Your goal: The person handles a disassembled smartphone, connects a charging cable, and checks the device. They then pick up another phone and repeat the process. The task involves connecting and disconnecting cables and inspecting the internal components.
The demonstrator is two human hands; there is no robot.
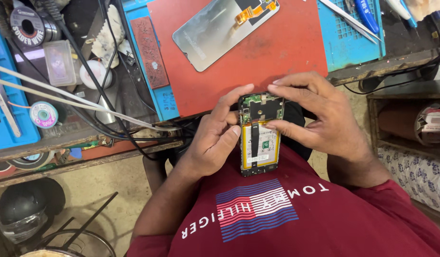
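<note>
While the left hand (211, 143) is clasping the opened phone (259, 134) by its side, the right hand (320, 114) is pinching its upper part; the phone is standing against the red shirt (296, 214), with the detached screen (220, 31) lying on the desk (258, 71) at eleven o'clock.

bare red mat (277, 52) beyond screen panel (215, 31), cables (110, 119) crowding left bench
</note>
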